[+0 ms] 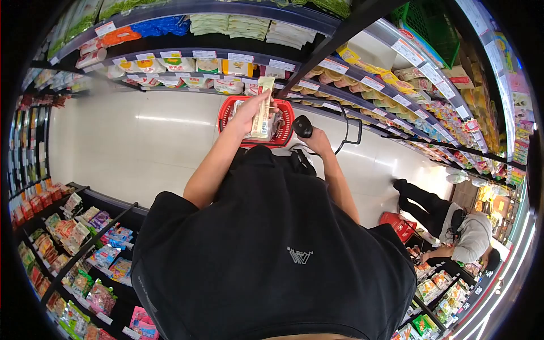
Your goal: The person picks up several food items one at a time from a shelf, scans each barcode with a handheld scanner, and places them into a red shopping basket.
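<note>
My left hand point(250, 115) is wrapped round a long, narrow, cream-coloured packet point(262, 113), held upright over a red shopping basket point(223, 116). Below the packet, the basket holds other wrapped goods, partly hidden by the hand. To the right of the basket, my right hand point(321, 141) is closed on a black object with a rounded head point(303, 126); its exact kind I cannot tell. A black, bent frame handle point(359, 131) sticks out beyond that hand.
Stocked shelves point(249, 58) with price labels run across the front and curve down the right. Behind on the left are racks of bagged snacks point(102, 255). At the right, a person point(470, 235) bends toward a shelf, near a red basket point(398, 225). Pale tiled floor point(141, 141) lies between.
</note>
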`<state>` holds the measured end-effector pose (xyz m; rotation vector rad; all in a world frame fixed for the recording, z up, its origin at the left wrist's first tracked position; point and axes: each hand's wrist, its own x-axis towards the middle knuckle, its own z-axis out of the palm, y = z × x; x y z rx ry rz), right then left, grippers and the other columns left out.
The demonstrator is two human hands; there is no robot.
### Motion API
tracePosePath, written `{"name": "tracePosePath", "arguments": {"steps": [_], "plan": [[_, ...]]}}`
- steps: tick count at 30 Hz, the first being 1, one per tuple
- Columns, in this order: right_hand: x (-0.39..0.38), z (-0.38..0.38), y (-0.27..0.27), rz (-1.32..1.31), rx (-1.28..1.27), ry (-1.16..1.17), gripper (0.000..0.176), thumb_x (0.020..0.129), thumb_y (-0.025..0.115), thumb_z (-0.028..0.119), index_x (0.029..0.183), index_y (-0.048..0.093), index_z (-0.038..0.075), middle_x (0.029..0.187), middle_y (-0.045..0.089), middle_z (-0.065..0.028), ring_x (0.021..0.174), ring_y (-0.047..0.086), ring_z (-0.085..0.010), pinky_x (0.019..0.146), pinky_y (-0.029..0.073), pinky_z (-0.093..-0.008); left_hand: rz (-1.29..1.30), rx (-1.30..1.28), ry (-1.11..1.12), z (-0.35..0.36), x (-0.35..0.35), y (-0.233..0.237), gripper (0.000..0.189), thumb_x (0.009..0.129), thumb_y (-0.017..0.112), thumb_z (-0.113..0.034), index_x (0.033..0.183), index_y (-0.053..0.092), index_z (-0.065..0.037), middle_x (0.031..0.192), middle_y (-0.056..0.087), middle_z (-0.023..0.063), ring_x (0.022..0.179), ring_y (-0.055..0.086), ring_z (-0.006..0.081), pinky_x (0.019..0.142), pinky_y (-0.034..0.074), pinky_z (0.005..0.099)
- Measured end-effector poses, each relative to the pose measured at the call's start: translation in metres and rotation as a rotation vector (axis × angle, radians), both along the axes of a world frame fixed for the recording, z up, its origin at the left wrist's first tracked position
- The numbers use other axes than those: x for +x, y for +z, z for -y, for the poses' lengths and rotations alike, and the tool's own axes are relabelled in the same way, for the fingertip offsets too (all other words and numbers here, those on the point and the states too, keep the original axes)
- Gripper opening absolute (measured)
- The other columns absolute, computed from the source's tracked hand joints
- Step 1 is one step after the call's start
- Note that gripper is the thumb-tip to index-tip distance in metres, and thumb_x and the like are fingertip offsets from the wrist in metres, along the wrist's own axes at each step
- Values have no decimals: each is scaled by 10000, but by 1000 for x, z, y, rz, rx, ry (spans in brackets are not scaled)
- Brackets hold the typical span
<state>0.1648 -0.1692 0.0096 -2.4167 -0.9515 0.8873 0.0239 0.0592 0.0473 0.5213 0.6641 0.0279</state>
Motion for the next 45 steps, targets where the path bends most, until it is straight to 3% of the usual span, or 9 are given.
{"name": "tracePosePath", "arguments": {"steps": [4, 11, 16, 20, 25, 34, 38, 43, 45], "plan": [[4, -5, 2, 0, -9, 6, 426, 710, 746, 322, 957, 652, -12, 888, 660, -241, 903, 640, -366, 779, 494, -410, 15, 21, 26, -7, -9, 7, 409, 972, 434, -403, 1076, 560, -28, 833, 658, 126, 738, 672, 214, 617, 544, 293], [3, -5, 3, 7, -16, 43, 428, 706, 751, 315, 959, 651, -16, 890, 661, -240, 906, 639, -368, 781, 496, -408, -22, 332, -76, -15, -17, 10, 419, 982, 412, -387, 1061, 541, 4, 885, 664, 171, 743, 678, 219, 607, 544, 304], [-2, -5, 7, -5, -18, 49, 428, 707, 751, 317, 956, 653, -17, 893, 661, -241, 908, 638, -369, 782, 497, -409, -107, 579, -151, -9, -15, 9, 525, 975, 425, -424, 1103, 572, 64, 876, 652, 105, 774, 611, 105, 643, 484, 254], [-7, -5, 12, 1, -50, 42, 435, 704, 754, 322, 948, 651, -23, 894, 660, -242, 907, 638, -371, 779, 497, -411, -112, 719, -220, -6, -15, 1, 558, 967, 438, -439, 1119, 586, 77, 898, 644, 72, 794, 573, 93, 664, 454, 257], [-11, -2, 14, -5, -47, 34, 450, 699, 759, 327, 952, 648, -27, 890, 662, -238, 906, 640, -369, 775, 499, -411, -241, 1001, -399, -5, -15, 10, 619, 932, 436, -523, 1070, 614, 54, 816, 648, 151, 759, 606, 199, 689, 456, 335], [-15, 1, 15, -11, 59, 61, 409, 717, 752, 287, 975, 642, -11, 887, 671, -213, 889, 651, -350, 764, 502, -396, -160, 1214, -330, -2, -16, -5, 598, 909, 480, -519, 863, 659, 50, 661, 617, 198, 643, 619, 307, 614, 450, 396], [-19, 0, 26, -38, 90, 78, 401, 715, 760, 269, 975, 637, -10, 869, 675, -198, 860, 661, -329, 749, 502, -385, -213, 1206, -386, -2, -18, 0, 575, 897, 542, -479, 919, 655, 84, 764, 656, 208, 719, 641, 253, 681, 471, 350], [-35, -9, 69, -107, 186, 146, 406, 696, 778, 249, 964, 631, -19, 855, 676, -178, 793, 662, -299, 736, 499, -373, -244, 1373, -364, 0, -18, 12, 573, 900, 538, -471, 790, 627, 84, 654, 586, 219, 633, 604, 290, 620, 443, 392], [-40, -11, 75, -178, 226, 247, 440, 691, 755, 275, 999, 618, -8, 902, 664, -209, 870, 643, -356, 771, 496, -400, -211, 1411, -306, 4, -18, 10, 570, 901, 535, -471, 801, 623, 83, 646, 577, 220, 624, 599, 292, 615, 439, 403]]}}
